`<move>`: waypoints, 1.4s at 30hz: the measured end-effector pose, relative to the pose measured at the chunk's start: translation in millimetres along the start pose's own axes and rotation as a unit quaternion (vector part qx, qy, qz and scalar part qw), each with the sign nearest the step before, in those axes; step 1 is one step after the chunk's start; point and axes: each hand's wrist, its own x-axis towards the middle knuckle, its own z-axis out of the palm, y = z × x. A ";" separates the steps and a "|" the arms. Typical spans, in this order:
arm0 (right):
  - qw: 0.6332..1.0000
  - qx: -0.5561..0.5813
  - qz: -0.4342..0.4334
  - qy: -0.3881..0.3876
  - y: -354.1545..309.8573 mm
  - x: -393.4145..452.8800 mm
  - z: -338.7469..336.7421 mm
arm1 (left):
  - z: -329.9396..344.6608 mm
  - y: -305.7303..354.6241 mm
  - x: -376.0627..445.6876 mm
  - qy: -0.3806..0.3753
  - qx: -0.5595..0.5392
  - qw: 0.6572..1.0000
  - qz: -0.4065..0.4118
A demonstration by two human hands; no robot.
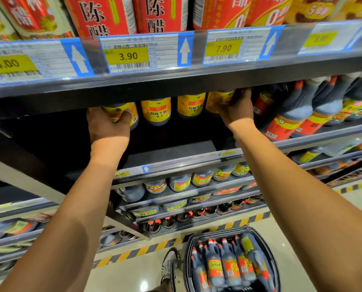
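Both my arms reach into a dark supermarket shelf (171,151). My left hand (107,128) grips a dark bottle with a yellow label (121,111) at the left end of a row. My right hand (238,110) grips another yellow-labelled bottle (218,103) at the row's right end. Between them stand two matching soy sauce bottles (156,110) (190,105), upright on the shelf. The bottle tops are hidden behind the shelf above.
The upper shelf edge (176,81) carries price tags and red vinegar bottles (104,15). Larger red-labelled bottles (289,121) stand to the right. A black basket (232,264) with several dark bottles sits on the floor, beside my shoe (168,268). Lower shelves hold more bottles.
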 end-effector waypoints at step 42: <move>0.568 0.307 0.706 0.291 541.1 -504.1 91.2 | 482.7 -265.4 -470.3 -0.735 0.293 0.375 0.483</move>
